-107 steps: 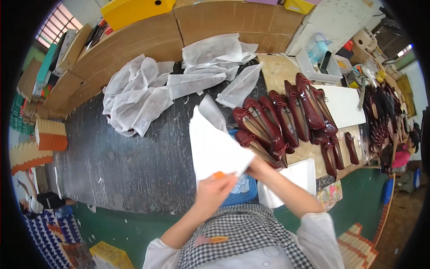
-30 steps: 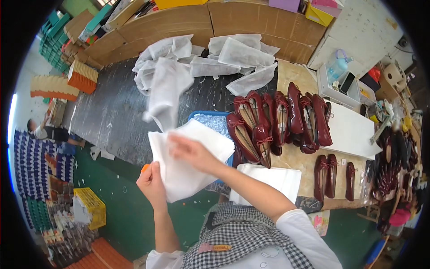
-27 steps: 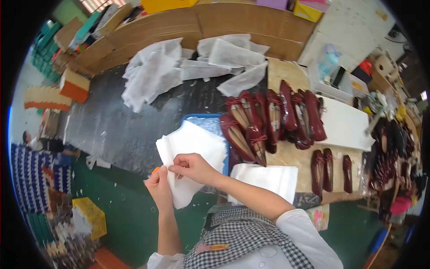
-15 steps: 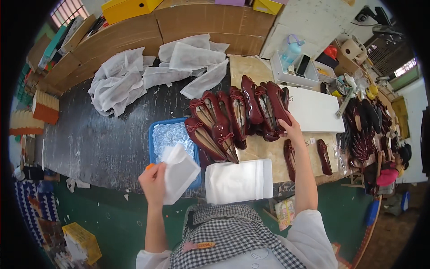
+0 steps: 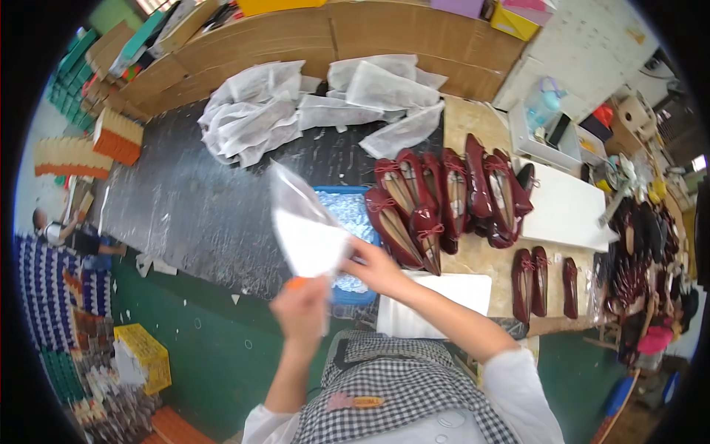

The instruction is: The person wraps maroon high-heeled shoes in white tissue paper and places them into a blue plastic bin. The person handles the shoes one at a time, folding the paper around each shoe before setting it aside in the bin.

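The left hand (image 5: 299,311), blurred, pinches the lower edge of the white pouch (image 5: 314,248), held raised at the left of the blue tray (image 5: 356,297); the right hand (image 5: 376,268) meets the pouch's right side, its grip not discernible because its fingertips are hidden. To the tray's right lies the white stack (image 5: 467,288), with dark red shoes (image 5: 479,185) beyond. Loose white pouches (image 5: 255,111) lie farthest, before the cardboard panel (image 5: 414,33).
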The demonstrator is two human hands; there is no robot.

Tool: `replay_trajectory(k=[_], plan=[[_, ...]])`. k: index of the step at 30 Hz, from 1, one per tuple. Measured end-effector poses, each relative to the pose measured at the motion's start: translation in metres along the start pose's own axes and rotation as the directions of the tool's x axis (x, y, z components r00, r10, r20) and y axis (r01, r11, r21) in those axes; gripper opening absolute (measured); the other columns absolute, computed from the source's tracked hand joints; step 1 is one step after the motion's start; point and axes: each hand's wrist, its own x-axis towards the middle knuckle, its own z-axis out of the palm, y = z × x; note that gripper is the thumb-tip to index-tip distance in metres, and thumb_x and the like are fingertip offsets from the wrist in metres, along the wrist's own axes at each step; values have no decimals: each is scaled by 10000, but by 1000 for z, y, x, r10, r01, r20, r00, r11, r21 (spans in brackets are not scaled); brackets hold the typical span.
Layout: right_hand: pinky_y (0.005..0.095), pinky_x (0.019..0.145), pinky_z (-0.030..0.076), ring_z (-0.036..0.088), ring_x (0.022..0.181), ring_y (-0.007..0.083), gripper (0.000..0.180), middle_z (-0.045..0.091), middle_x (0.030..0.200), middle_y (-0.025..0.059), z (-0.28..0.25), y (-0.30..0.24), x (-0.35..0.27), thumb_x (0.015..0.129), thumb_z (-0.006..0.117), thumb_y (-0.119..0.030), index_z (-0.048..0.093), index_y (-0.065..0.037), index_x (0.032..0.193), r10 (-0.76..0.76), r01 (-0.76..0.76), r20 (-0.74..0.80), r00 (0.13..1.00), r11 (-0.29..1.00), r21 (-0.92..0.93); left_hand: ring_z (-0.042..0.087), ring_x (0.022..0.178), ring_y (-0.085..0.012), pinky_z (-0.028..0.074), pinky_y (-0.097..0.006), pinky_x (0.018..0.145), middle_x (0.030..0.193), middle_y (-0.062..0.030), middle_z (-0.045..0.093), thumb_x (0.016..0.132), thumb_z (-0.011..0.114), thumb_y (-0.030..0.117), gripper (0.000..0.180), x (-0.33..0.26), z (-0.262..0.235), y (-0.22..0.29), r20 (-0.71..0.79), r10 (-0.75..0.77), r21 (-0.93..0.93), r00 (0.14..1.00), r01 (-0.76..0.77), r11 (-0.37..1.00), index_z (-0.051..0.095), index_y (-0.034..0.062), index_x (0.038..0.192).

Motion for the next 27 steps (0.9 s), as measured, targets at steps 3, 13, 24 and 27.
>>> replay_trajectory(k=[3, 13, 24, 27], plan=[[311, 837, 484, 571, 1008, 169, 505, 558, 1205, 129, 52, -4, 69, 875, 612, -167, 417, -9, 1313, -334, 368, -192, 923, 911, 184, 422, 589, -48, 350, -236, 519, 624, 22, 510, 868, 588, 51, 182, 29, -41, -9, -226, -287, -187, 931, 248, 951, 589, -55, 720], [416, 823, 445, 586, 955, 269, 254, 642, 971, 72, -132, -12, -63, 683, 719, -201, 664, -104, 912, -651, -184, -250, 717, 169, -968, 391, 609, -32, 316, -217, 542, 625, 40, 463, 863, 591, 60, 185, 33, -14, -37, 7, -386, -387, 923, 358, 850, 585, -63, 725], [363, 869, 448, 579, 1000, 341, 428, 620, 1067, 203, -125, -70, -192, 872, 553, -122, 493, -66, 1292, -96, -153, -302, 948, 697, -701, 569, 592, -299, 429, -383, 544, 643, -155, 570, 811, 646, 127, 97, 45, 76, -51, 277, -11, 67, 961, -8, 998, 682, 37, 818], [362, 898, 445, 578, 1034, 282, 432, 619, 1091, 163, -73, -63, -163, 898, 543, -172, 472, -47, 1305, 157, -195, -118, 980, 689, -698, 594, 603, -299, 454, -386, 545, 667, -141, 581, 817, 641, 140, 88, 39, 81, -27, 362, 55, -2, 930, -59, 998, 687, 69, 842]])
